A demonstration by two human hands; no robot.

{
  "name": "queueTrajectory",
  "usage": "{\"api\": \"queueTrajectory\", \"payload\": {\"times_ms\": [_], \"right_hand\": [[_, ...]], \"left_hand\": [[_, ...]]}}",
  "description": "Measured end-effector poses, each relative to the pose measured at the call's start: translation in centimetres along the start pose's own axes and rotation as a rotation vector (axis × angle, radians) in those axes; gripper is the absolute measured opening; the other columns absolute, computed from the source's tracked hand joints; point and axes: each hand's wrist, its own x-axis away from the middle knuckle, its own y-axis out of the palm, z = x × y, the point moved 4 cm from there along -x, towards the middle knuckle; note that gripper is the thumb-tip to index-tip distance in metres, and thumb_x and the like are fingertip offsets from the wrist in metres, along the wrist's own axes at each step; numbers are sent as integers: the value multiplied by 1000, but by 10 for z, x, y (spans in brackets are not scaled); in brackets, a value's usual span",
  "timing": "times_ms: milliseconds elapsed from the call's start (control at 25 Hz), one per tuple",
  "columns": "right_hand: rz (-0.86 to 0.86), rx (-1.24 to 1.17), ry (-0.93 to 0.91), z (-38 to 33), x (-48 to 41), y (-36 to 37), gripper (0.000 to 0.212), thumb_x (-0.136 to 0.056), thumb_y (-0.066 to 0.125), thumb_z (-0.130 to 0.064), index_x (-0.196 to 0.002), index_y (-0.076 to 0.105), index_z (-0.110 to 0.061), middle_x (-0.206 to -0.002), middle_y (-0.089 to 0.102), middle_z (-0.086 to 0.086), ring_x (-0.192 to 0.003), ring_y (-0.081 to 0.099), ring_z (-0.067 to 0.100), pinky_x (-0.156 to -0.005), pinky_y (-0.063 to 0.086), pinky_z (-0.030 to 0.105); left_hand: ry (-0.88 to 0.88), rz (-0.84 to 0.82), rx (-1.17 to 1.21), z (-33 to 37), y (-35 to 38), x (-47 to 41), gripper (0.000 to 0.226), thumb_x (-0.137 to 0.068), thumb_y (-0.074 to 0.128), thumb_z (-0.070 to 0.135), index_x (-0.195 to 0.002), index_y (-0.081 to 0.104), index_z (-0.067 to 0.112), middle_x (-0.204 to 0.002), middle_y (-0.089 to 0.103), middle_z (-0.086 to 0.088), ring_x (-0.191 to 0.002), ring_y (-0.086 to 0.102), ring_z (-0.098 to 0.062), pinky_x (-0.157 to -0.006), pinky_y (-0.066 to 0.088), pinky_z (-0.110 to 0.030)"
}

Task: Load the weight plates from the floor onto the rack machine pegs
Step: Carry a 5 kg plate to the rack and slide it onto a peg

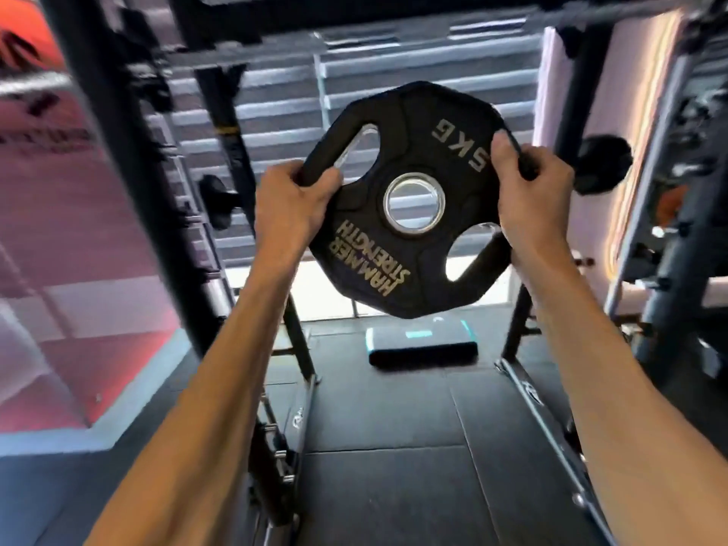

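Note:
A black 5 kg weight plate (405, 199) with gold lettering and a steel-ringed centre hole is held up in front of me, face toward the camera. My left hand (291, 210) grips its left edge through a handle cut-out. My right hand (532, 199) clamps its right edge. The black rack machine frame (118, 151) rises around me. A small dark plate or knob (602, 163) sits on the right upright, just right of my right hand. Another dark knob (216, 201) juts from the left upright.
A black and teal step platform (421, 344) lies on the black rubber floor (386, 419) between the rack's base rails. A red and grey floor area (78, 309) spreads to the left. More equipment (689, 230) stands at the right. Window blinds (394, 72) fill the back.

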Motion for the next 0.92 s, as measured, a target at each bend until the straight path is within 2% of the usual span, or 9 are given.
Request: {"api": "queueTrajectory", "payload": {"times_ms": [80,160,240,360,520,600,720,920], "right_hand": [[-65,-107,-9,-23,16,22,40,-92,60,-52,-69,57,-19,-63,53,-12,-57,46,-2,-59,40,21],[-151,-227,-3,-44,34,44,39,-93,61,-47,-68,57,-18,-61,51,-12,-54,45,-3,-55,39,18],[-262,-322,2,-63,55,73,37,-94,62,-45,-70,60,-17,-61,53,-12,-55,47,-3,-54,40,17],[-376,-415,-1,-81,88,123,36,-94,62,-45,-78,66,-13,-67,60,-8,-60,52,0,-57,44,19],[-497,-495,15,-95,142,222,40,-92,62,-49,-82,68,-11,-74,66,-5,-67,60,6,-63,51,27],[-538,-535,-4,-106,167,280,39,-91,63,-48,-78,68,-12,-69,64,-8,-64,56,2,-64,48,27],[-594,-570,30,-119,214,359,35,-93,64,-44,-80,69,-12,-67,62,-12,-59,53,-6,-60,44,17],[-693,-643,93,-134,282,484,38,-90,66,-47,-82,72,-11,-77,72,1,-73,67,12,-68,56,29]], "left_hand": [[50,143,-48,15,-50,11,30,-75,65,43,-69,60,14,-64,63,-7,-64,63,-24,-57,45,-33],[65,264,-52,23,-95,26,32,-70,63,46,-67,63,14,-57,57,5,-54,55,-14,-55,48,-34],[72,375,-60,21,-138,43,29,-69,64,42,-64,63,14,-52,51,12,-49,46,-5,-49,42,-29],[57,466,-99,6,-192,60,24,-74,68,32,-67,66,9,-55,51,10,-48,43,-4,-46,37,-23],[8,567,-167,-36,-270,63,15,-82,69,19,-69,64,18,-56,52,10,-41,45,3,-41,35,-12],[-10,640,-201,-68,-313,55,10,-82,70,23,-76,70,15,-63,60,5,-48,50,2,-46,43,-17],[-58,716,-290,-114,-377,40,18,-79,70,31,-85,74,15,-69,65,5,-57,56,-6,-54,47,-26],[-103,789,-349,-187,-469,7,17,-77,69,30,-82,73,15,-66,62,6,-56,54,-6,-53,46,-27]]}}
